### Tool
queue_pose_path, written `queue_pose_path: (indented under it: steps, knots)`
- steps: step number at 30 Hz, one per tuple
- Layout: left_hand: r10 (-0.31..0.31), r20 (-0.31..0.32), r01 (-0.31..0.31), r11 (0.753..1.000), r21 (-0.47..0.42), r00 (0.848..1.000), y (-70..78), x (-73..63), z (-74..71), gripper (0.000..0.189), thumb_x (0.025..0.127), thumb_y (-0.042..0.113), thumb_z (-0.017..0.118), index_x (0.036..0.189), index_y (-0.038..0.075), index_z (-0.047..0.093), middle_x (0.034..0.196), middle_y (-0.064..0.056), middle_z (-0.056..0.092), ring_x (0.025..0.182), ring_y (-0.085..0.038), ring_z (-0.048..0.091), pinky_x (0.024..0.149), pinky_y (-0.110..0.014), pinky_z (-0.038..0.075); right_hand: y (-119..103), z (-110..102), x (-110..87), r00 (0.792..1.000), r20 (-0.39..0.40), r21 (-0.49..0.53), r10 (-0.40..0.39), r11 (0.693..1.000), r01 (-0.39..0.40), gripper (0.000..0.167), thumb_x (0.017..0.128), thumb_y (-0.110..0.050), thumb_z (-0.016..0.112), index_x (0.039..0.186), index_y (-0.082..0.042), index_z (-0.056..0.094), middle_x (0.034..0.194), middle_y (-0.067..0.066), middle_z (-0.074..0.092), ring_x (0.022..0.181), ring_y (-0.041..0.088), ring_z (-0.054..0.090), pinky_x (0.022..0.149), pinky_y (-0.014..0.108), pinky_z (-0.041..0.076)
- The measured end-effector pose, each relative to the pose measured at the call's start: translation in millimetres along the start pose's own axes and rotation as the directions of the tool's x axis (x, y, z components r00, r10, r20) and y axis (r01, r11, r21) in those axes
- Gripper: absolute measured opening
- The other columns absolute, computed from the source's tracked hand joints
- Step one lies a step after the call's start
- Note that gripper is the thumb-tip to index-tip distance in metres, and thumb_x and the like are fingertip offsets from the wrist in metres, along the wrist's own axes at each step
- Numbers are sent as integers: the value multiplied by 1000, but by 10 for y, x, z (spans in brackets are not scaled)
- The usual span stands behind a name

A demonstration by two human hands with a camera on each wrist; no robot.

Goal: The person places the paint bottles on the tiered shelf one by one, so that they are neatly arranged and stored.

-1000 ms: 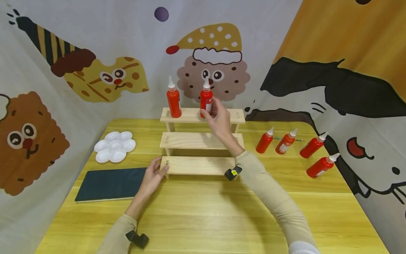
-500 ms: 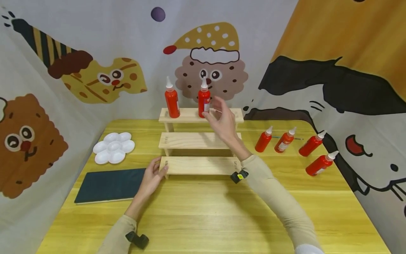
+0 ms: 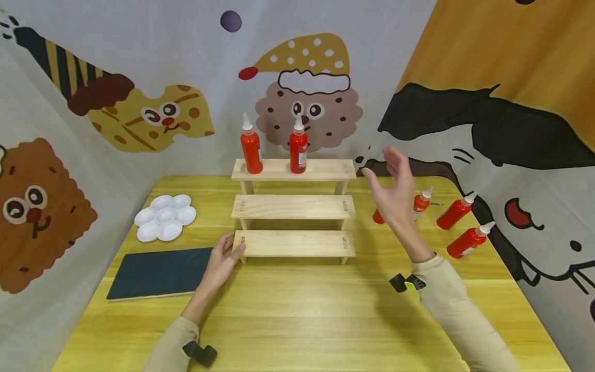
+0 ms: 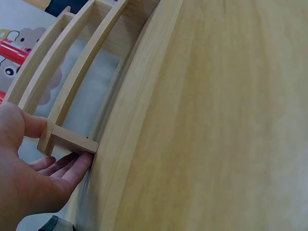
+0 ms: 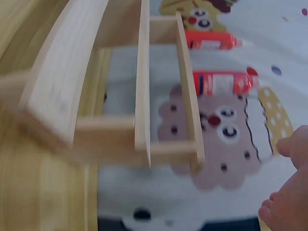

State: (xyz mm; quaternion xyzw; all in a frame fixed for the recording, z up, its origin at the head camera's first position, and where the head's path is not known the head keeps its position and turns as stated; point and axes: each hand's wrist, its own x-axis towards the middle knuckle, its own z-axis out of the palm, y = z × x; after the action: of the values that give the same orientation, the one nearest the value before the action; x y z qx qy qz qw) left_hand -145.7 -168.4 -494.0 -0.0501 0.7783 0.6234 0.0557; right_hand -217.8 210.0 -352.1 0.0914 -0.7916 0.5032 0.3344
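A three-tier wooden stand (image 3: 293,206) stands mid-table. My left hand (image 3: 223,261) grips the left end of its lowest step, thumb on top and fingers against the end support, as the left wrist view shows. Two red paint bottles (image 3: 251,152) with white nozzle tips stand upright on the top step, one at its left end and the other near its middle. My right hand (image 3: 395,194) is in the air right of the stand, holding nothing, thumb spread from the fingers. In the head view it overlaps two more red bottles (image 3: 421,202), partly hiding them.
Two further red bottles (image 3: 466,243) are at the table's right side. A thin brush-like stick (image 3: 436,203) shows behind the hidden pair. On the left are a white flower-shaped paint palette (image 3: 165,217) and a dark green flat board (image 3: 158,274). A cartoon-printed cloth (image 3: 186,41) hangs behind.
My right hand has let go of the second bottle on the top step and moved right, away from the stand. My left hand has kept its grip on the lowest step.
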Motion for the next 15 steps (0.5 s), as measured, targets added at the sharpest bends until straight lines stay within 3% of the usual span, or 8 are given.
queue_pose_path:
  steps: [8, 15]
  knots:
    - [6, 12, -6, 1000, -1, 1000, -14, 6, 3, 63, 106, 24, 57, 158, 2, 28, 151, -28, 47, 136, -42, 52, 95, -34, 55, 205, -726, -132, 986, -156, -158, 62, 984, -87, 64, 91, -10, 76, 148, -6, 46, 150, 7, 52, 140, 18, 48, 119, 28, 36]
    - [0, 13, 0, 1000, -7, 1000, -14, 16, -3, 63, 106, 22, 57, 158, 3, 28, 151, -28, 46, 138, -41, 51, 91, -22, 53, 428, -1170, -284, 942, -307, -259, 137, 940, -221, 65, 93, -20, 74, 150, -12, 44, 153, 2, 48, 143, 10, 42, 119, 19, 28]
